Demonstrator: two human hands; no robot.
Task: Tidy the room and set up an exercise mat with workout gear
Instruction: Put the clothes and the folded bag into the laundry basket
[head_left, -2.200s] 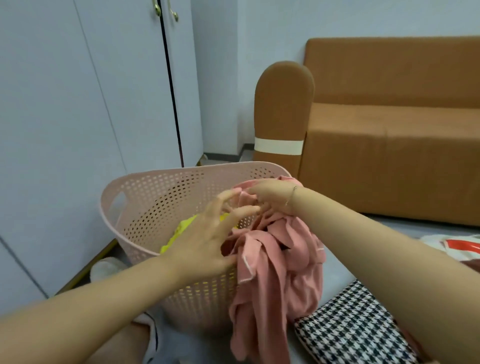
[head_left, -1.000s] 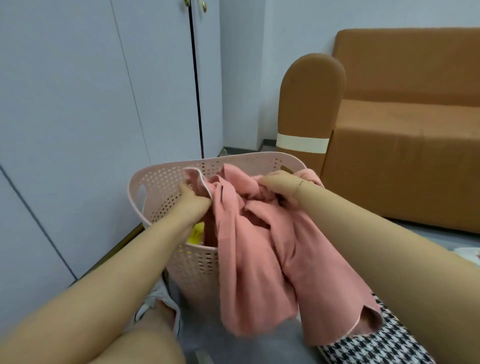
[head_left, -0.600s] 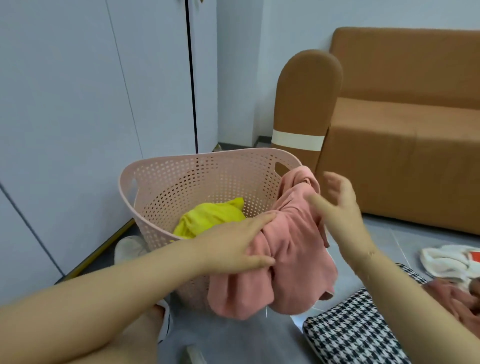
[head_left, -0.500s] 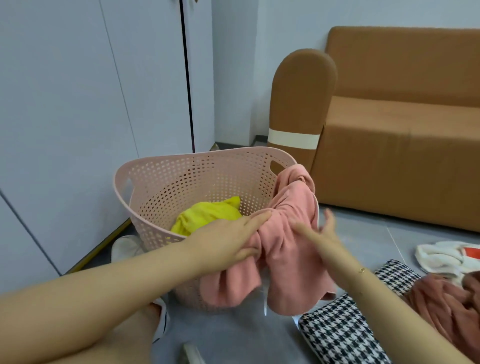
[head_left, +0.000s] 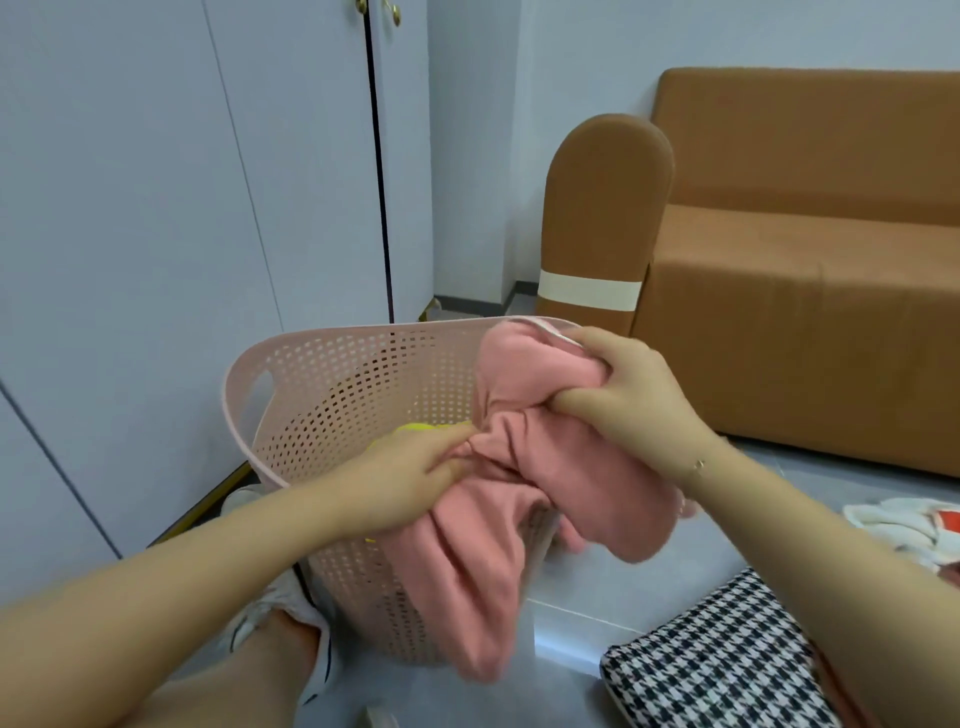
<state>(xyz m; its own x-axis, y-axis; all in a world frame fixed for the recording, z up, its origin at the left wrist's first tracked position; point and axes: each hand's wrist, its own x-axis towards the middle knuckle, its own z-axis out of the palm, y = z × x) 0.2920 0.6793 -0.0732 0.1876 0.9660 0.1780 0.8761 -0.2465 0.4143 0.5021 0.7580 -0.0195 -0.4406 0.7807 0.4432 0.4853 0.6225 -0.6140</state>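
Soft pink cloth (head_left: 524, 525) bunches over my perforated plastic basket (head_left: 332, 395); both left hand (head_left: 400, 483) and right hand (head_left: 628, 395) clench it, fingers curled tight.

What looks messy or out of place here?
The pink garment hangs over the laundry basket rim, gripped by both the left hand and right hand. A houndstooth item and white cloth lie on the floor.

Your forearms are bare, with no sleeves in view. A thin bracelet (head_left: 700, 464) circles your right wrist. Your foot wears a white sneaker (head_left: 283, 613) with dark trim.
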